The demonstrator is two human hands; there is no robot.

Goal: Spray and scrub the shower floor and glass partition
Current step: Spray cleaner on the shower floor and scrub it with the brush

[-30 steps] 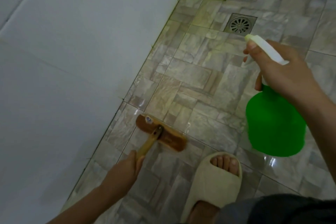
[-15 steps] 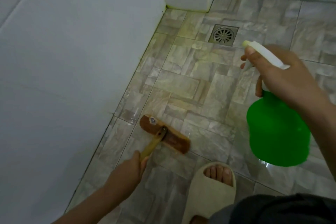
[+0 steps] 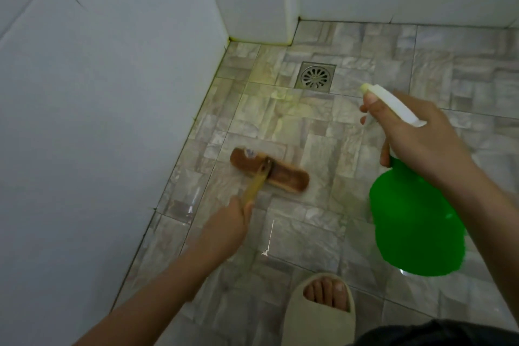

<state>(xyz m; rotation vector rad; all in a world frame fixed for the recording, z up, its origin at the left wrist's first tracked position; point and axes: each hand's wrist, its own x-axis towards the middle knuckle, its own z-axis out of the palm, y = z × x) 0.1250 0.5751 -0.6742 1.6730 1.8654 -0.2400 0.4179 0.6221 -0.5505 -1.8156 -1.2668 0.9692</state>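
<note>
Head view: the shower floor [image 3: 309,236] is being scrubbed with a brush [image 3: 280,177] gripped by the left hand [image 3: 224,229], bristles beyond its fingers [image 3: 248,207], while the spray bottle [image 3: 415,222] clutched in the right hand [image 3: 421,135] is likely being needed next.

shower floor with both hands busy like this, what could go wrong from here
The floor glints as if wet, so the foot in the slipper might slide, and neither hand is free to catch a fall: the left hand grips the brush, the right hand holds the spray bottle. The brush head lies close to the wall; a hard stroke could bang it.
</note>
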